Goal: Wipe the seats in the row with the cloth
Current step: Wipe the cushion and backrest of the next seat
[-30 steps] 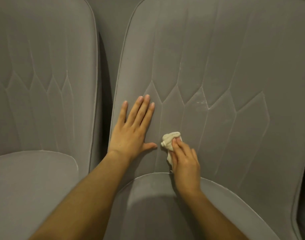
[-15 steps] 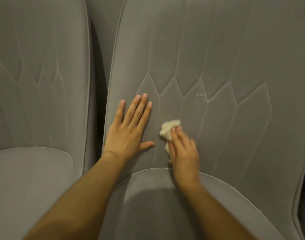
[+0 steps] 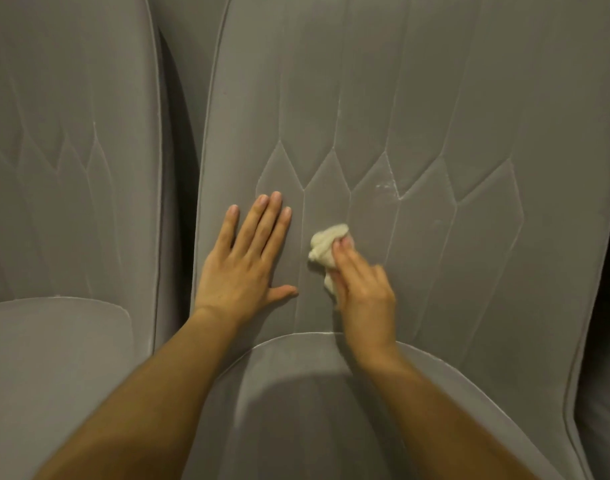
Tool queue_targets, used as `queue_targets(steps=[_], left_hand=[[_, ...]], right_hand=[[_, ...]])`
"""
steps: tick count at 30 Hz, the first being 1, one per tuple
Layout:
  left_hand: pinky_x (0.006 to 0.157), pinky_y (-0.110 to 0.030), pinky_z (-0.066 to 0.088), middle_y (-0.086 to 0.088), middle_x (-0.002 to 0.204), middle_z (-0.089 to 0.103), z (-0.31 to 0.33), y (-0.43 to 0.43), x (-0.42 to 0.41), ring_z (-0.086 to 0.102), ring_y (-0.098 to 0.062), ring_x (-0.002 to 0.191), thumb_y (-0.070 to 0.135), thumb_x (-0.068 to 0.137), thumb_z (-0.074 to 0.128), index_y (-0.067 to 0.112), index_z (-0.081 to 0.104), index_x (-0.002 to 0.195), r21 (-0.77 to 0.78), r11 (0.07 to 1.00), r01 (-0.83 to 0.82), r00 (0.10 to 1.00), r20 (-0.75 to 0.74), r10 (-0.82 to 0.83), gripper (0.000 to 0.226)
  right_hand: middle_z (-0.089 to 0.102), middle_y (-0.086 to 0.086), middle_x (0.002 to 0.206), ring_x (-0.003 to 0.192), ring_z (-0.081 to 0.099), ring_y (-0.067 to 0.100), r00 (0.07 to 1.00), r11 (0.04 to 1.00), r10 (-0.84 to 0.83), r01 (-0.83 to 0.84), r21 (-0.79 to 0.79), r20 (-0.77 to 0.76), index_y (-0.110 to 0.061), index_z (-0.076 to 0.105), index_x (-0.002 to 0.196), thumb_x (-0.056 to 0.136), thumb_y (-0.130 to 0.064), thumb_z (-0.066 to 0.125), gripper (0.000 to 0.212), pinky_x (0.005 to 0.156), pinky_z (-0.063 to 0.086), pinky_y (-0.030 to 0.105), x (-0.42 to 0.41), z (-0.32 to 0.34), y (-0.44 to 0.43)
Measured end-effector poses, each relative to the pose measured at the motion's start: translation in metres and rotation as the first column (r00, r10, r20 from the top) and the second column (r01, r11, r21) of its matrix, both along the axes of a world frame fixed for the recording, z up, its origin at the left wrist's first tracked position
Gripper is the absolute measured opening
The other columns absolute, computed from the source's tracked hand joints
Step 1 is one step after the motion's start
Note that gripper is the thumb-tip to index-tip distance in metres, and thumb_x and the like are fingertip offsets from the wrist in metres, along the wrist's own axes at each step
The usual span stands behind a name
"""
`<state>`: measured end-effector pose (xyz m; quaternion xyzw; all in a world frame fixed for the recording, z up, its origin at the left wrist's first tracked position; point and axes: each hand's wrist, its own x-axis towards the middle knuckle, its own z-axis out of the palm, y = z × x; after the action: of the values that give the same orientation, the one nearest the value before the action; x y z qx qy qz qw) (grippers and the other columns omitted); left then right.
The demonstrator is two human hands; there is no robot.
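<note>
Head view — right hand (image 3: 362, 292) holds cloth (image 3: 326, 245) against seat (image 3: 435, 98).

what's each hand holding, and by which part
Right hand grips the wadded cloth by its lower end; left hand holds nothing, resting flat on the seat back.
</note>
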<state>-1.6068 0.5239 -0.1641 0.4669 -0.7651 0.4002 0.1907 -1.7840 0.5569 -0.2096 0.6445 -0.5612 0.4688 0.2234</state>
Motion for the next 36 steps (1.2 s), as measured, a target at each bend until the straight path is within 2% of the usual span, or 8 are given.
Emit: queue_targets(steps=[3, 6, 10, 12, 17, 24, 29, 36], left_hand=[[0.114, -0.048, -0.02, -0.017, 0.156, -0.021, 0.002, 0.002, 0.001, -0.02, -0.03, 0.145, 0.08, 0.074, 0.041, 0.003, -0.016, 0.149, 0.018, 1.0, -0.018, 1.0, 0.011, 0.018, 0.122], [0.113, -0.049, -0.021, -0.017, 0.154, -0.026, 0.007, 0.006, 0.0, -0.031, -0.03, 0.14, 0.081, 0.072, 0.047, 0.002, -0.022, 0.146, 0.055, 0.998, -0.033, 0.999, 0.028, 0.032, 0.128], [0.113, -0.048, -0.021, -0.015, 0.152, -0.024, 0.029, 0.007, -0.009, -0.029, -0.028, 0.141, 0.076, 0.063, 0.064, 0.003, -0.021, 0.146, 0.109, 0.994, -0.013, 1.0, -0.015, 0.015, 0.14], [0.105, -0.046, -0.032, -0.012, 0.144, -0.042, 0.051, 0.002, -0.025, -0.043, -0.026, 0.133, 0.075, 0.069, 0.061, 0.007, -0.038, 0.139, 0.21, 0.977, 0.026, 0.995, -0.096, -0.006, 0.139], [0.091, -0.048, -0.042, -0.011, 0.124, -0.062, 0.073, -0.01, -0.053, -0.054, -0.026, 0.119, 0.081, 0.069, 0.054, 0.008, -0.054, 0.121, 0.346, 0.938, 0.015, 0.985, -0.168, 0.046, 0.141], [0.094, -0.048, -0.038, -0.012, 0.127, -0.061, 0.075, -0.004, -0.048, -0.056, -0.028, 0.117, 0.081, 0.072, 0.051, 0.006, -0.053, 0.123, 0.387, 0.922, 0.024, 0.993, -0.116, 0.023, 0.138], [0.098, -0.047, -0.035, -0.009, 0.133, -0.056, 0.09, -0.007, -0.049, -0.052, -0.024, 0.122, 0.075, 0.072, 0.059, 0.008, -0.051, 0.125, 0.351, 0.934, 0.06, 0.989, -0.148, -0.008, 0.139], [0.101, -0.051, -0.03, -0.01, 0.133, -0.053, 0.11, -0.022, -0.059, -0.049, -0.025, 0.123, 0.08, 0.068, 0.057, 0.004, -0.043, 0.131, 0.314, 0.948, 0.049, 0.988, -0.153, -0.001, 0.14]], right_hand=[[0.066, 0.003, 0.117, 0.054, 0.055, 0.021, 1.0, 0.99, -0.001, 0.004, 0.143, -0.023, -0.012, 0.066, 0.117, 0.048, 0.011, 0.086, 0.075, 0.05, 0.048, 0.019, 0.005, -0.048, 0.014], [0.068, 0.005, 0.112, 0.061, 0.06, 0.021, 0.998, 0.984, 0.045, -0.054, 0.17, 0.053, -0.012, 0.067, 0.114, 0.054, 0.008, 0.083, 0.065, 0.055, 0.053, 0.022, 0.004, -0.039, 0.024], [0.061, 0.004, 0.123, 0.086, 0.064, 0.028, 0.984, 0.994, 0.11, -0.106, -0.039, 0.141, -0.007, 0.062, 0.121, 0.08, 0.001, 0.066, 0.042, 0.078, 0.045, 0.027, -0.005, 0.027, 0.03], [0.062, 0.012, 0.122, 0.101, 0.064, 0.029, 0.993, 0.978, 0.065, -0.044, -0.205, 0.094, -0.001, 0.062, 0.119, 0.084, -0.003, 0.062, 0.035, 0.084, 0.04, 0.03, -0.012, 0.082, 0.015], [0.059, 0.014, 0.127, 0.084, 0.062, 0.038, 0.989, 0.967, -0.144, 0.137, -0.213, -0.018, -0.002, 0.059, 0.123, 0.084, -0.002, 0.062, 0.04, 0.074, 0.032, 0.025, -0.03, 0.131, -0.024], [0.061, 0.008, 0.125, 0.067, 0.04, 0.018, 0.993, 0.996, -0.094, 0.093, -0.017, -0.076, -0.002, 0.06, 0.123, 0.062, 0.007, 0.08, 0.064, 0.053, 0.046, 0.025, -0.025, 0.034, 0.008], [0.061, 0.017, 0.12, 0.082, 0.06, 0.036, 0.999, 0.991, 0.018, -0.023, -0.13, -0.042, 0.003, 0.06, 0.121, 0.075, 0.002, 0.067, 0.047, 0.074, 0.055, 0.042, -0.024, 0.089, 0.014], [0.058, 0.016, 0.125, 0.09, 0.057, 0.042, 0.987, 0.952, -0.158, 0.148, -0.267, -0.016, -0.001, 0.059, 0.123, 0.081, -0.003, 0.061, 0.042, 0.082, 0.037, 0.033, -0.029, 0.181, -0.045]])
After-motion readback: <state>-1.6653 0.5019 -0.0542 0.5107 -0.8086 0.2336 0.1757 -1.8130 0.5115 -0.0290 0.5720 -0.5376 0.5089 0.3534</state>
